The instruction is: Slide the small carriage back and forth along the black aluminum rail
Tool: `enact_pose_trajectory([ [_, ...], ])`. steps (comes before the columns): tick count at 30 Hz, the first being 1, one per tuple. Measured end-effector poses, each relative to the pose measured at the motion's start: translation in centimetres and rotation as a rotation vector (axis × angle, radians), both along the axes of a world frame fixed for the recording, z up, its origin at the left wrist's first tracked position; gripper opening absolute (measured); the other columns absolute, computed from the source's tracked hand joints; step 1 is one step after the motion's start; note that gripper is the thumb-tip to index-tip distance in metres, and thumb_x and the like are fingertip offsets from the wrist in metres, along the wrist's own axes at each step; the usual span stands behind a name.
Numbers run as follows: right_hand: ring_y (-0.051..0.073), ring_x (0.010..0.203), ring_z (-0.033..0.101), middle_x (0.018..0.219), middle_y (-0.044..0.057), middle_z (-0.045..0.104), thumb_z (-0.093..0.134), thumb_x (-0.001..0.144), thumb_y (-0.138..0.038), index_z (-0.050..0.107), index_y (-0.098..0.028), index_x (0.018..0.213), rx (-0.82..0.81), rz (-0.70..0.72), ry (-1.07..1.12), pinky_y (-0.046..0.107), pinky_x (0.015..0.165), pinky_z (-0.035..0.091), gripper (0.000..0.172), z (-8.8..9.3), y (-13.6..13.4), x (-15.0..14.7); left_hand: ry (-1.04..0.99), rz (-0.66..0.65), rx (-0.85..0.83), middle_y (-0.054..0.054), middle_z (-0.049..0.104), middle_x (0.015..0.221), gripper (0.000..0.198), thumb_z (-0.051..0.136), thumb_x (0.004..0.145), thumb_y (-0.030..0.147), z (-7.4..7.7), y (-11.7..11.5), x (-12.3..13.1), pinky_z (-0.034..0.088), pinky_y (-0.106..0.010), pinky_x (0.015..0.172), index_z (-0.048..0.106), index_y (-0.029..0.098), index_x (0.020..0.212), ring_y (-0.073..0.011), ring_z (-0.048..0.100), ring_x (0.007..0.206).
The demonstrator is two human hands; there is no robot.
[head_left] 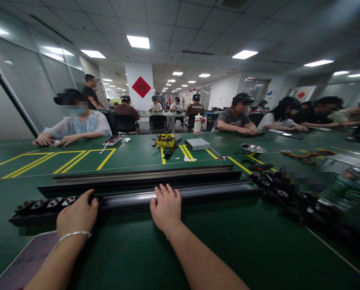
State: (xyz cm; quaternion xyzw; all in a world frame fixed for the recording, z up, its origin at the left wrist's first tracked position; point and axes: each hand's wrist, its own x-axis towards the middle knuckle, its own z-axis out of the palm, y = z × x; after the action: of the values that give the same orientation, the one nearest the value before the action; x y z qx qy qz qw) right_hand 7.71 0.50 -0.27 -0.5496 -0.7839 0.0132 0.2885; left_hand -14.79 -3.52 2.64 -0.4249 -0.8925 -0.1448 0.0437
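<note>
Front channel (pixel 128 199), one; hands (pixel 167 207), two

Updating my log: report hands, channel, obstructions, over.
Left hand at black parts in channel, left end. Right hand open on channel. Cluster of black pieces by channel's right end.

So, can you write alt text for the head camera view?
A person's left hand is beside small black parts at the left end of a long black channel on a green table, while the right hand rests its fingers on the channel's shiny middle. Another long, dark piece lies just beyond, and people sit across the table.
</note>
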Motion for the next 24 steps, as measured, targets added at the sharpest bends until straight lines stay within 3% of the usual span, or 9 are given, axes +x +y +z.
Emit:
enact_pose_trajectory([
  [5, 0.022, 0.121, 0.031, 0.127, 0.002, 0.047, 0.033, 0.083, -0.038, 0.051, -0.026, 0.118, 0.008, 0.007, 0.033, 0.04, 0.098, 0.012, 0.041, -0.09, 0.05, 0.04, -0.065, 0.022, -0.038, -0.009, 0.053, 0.121, 0.05, 0.026, 0.081, 0.046, 0.21, -0.09, 0.06, 0.044, -0.039, 0.076, 0.039, 0.027, 0.125, -0.0297, 0.057, 0.096],
  [11, 0.021, 0.12, 0.032, 0.126, 0.001, 0.048, 0.034, 0.083, -0.038, 0.052, -0.026, 0.116, 0.034, 0.009, 0.058, 0.04, 0.098, 0.013, 0.04, -0.38, 0.18, -0.03, -0.087, -0.012, -0.018, -0.009, 0.047, 0.128, 0.052, 0.026, 0.081, 0.046, 0.08, -0.03, -0.06, 0.042, -0.042, 0.083, 0.037, 0.024, 0.126, -0.0291, 0.052, 0.106],
  [19, 0.021, 0.12, 0.031, 0.126, 0.002, 0.048, 0.034, 0.083, -0.038, 0.052, -0.026, 0.116, 0.021, 0.005, 0.06, 0.04, 0.098, 0.012, 0.04, -0.2, 0.07, -0.09, -0.058, -0.017, 0.025, -0.009, 0.051, 0.124, 0.049, 0.027, 0.081, 0.044, -0.24, 0.02, -0.15, 0.043, -0.042, 0.083, 0.043, 0.023, 0.123, -0.0292, 0.054, 0.101],
  [24, 0.021, 0.122, 0.03, 0.127, 0.002, 0.046, 0.033, 0.083, -0.037, 0.05, -0.026, 0.118, -0.001, 0.001, 0.02, 0.04, 0.098, 0.012, 0.04, 0.01, -0.01, -0.02, -0.068, -0.029, 0.044, -0.01, 0.05, 0.124, 0.052, 0.029, 0.08, 0.042, -0.33, 0.19, -0.3, 0.043, -0.043, 0.084, 0.038, 0.021, 0.127, -0.0309, 0.054, 0.101],
])
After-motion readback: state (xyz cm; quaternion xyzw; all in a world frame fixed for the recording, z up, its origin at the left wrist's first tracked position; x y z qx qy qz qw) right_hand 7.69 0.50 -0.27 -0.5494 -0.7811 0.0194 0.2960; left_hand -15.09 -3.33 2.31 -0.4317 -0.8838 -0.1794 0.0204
